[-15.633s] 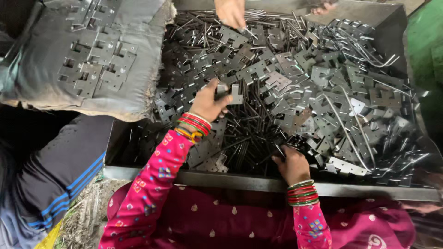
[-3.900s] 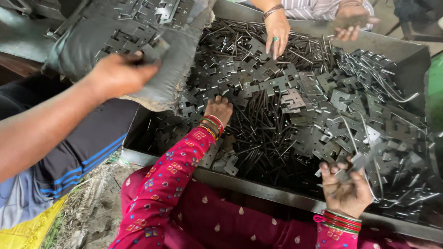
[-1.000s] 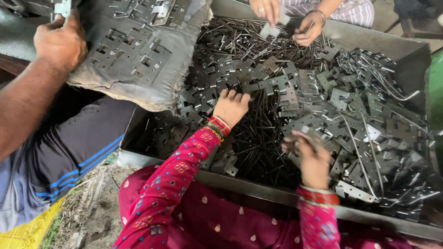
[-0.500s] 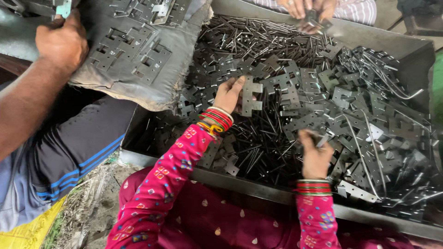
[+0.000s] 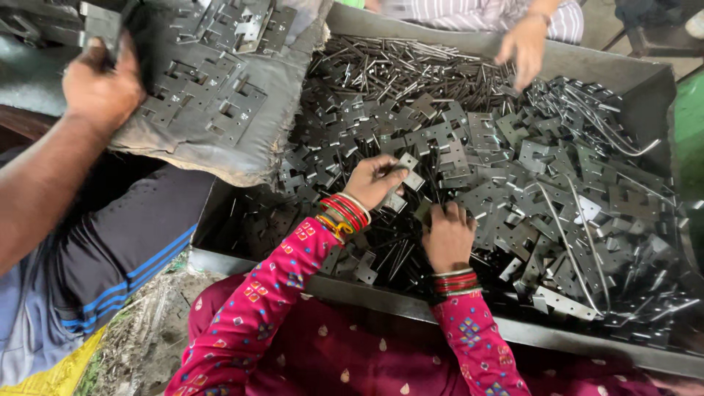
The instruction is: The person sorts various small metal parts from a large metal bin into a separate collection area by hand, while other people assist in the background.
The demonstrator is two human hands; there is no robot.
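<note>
Small flat metal plate (image 5: 405,170), notched, at the near-centre of the metal tray (image 5: 645,77), atop the heap of stamped plates (image 5: 528,183). Left hand (image 5: 374,180) pinches it by one edge. Right hand (image 5: 449,235) curled down among thin rods (image 5: 411,70); what it holds cannot be told. Best practice: lift the plate clear, fingers off sharp edges.

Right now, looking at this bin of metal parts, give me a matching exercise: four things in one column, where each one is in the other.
Things:
1. left hand
2. right hand
3. grey cushion
4. thin metal rods

Places:
A. far end of the bin
B. left of the bin, covered with flat plates
C. holding a small flat plate
D. resting on the pile at the near edge

Pairs: 1-C, 2-D, 3-B, 4-A
</note>
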